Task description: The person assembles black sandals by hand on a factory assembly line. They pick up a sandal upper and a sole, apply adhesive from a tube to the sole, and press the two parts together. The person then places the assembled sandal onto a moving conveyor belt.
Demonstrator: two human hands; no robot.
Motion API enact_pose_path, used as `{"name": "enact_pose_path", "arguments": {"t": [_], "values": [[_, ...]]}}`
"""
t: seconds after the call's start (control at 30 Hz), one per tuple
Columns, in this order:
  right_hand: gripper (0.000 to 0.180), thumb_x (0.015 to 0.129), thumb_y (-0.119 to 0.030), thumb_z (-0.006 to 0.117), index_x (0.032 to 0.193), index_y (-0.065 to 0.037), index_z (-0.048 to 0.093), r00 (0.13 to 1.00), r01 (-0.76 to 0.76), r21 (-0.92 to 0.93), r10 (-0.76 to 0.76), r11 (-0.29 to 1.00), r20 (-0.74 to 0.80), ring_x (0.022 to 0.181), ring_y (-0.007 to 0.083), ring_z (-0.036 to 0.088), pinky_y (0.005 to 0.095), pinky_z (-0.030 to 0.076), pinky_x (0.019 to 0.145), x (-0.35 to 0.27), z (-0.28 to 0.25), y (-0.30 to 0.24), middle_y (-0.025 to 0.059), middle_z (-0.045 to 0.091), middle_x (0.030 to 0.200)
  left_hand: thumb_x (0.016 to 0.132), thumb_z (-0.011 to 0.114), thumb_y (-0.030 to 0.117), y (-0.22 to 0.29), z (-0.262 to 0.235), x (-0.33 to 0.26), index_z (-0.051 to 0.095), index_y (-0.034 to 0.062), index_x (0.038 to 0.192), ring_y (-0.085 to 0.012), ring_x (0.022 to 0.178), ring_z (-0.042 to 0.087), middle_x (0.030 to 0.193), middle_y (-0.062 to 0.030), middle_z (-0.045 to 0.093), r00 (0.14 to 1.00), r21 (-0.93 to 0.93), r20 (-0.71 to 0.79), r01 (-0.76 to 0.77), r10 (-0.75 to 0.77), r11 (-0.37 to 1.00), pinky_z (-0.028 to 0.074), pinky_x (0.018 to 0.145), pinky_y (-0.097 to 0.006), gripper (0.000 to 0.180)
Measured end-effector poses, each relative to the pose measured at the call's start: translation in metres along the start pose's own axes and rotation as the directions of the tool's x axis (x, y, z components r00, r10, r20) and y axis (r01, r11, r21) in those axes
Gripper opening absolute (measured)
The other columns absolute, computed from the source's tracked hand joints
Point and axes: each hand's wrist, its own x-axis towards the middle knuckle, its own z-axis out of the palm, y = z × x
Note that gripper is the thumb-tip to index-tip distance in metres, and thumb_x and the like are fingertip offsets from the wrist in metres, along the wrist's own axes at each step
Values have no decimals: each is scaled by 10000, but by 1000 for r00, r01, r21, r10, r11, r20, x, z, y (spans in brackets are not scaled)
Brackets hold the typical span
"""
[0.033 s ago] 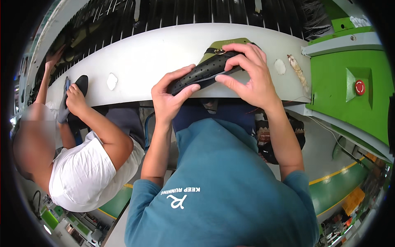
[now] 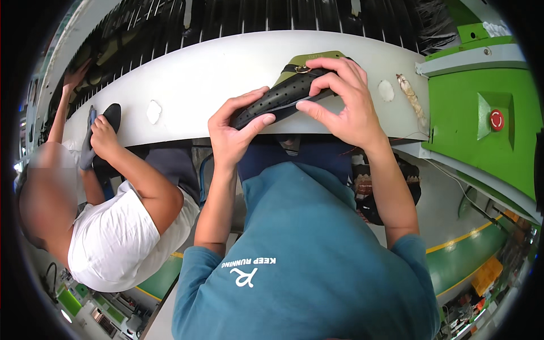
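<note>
A black perforated shoe [image 2: 271, 101] with a strap and a small metal buckle is held above the near edge of the white table. An olive-green piece [image 2: 313, 57], which looks like a shoe last, stands out of its far right end. My left hand [image 2: 231, 126] grips the left end, thumb on the near side and fingers over the far side. Around the right part curls my right hand [image 2: 352, 105], its fingers by the buckle and its thumb at the lower edge. My palms hide part of the shoe.
On the white table [image 2: 187, 73] lie two pale patches and a wrapped, stick-like object [image 2: 410, 96]. A green machine [image 2: 481, 153] with a red button stands at the right. Dark slats [image 2: 255, 17] run behind the table. At the left, a co-worker [image 2: 124, 238] handles dark shoe parts.
</note>
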Motion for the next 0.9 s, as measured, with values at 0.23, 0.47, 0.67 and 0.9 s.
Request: {"name": "enact_pose_path", "arguments": {"t": [0.23,0.47,0.67,0.9], "values": [[339,820,-342,931,840,-123,674,998,-69,13,69,998,-1,1238,272,635,521,329,1208,7,3,-3,35,714,1334,860,939,-12,3,7,7,742,-14,1109,-288,1237,760,1277,-224,780,999,-58,-19,49,-50,997,592,1110,-416,318],[341,803,-327,934,810,-125,659,995,-101,15,101,995,-3,1222,261,637,513,333,1201,8,5,-3,26,716,1314,872,921,-2,16,9,11,696,6,1029,-240,1127,767,1124,-142,770,997,13,-1,72,-72,997,594,1036,-378,274],[349,805,-318,943,810,-119,657,993,-114,30,116,993,-35,1219,258,646,514,340,1198,6,8,-2,27,720,1311,837,945,42,24,6,24,703,-8,938,-184,989,738,1023,-104,745,997,226,71,21,-38,974,570,942,-326,267],[322,840,-323,944,875,-112,703,991,-117,33,119,993,-69,1256,307,639,501,373,1187,0,4,3,34,725,1327,863,934,63,48,20,48,690,-22,1057,-205,1004,704,1025,-86,707,974,459,222,-142,42,877,561,973,-354,323]]}}
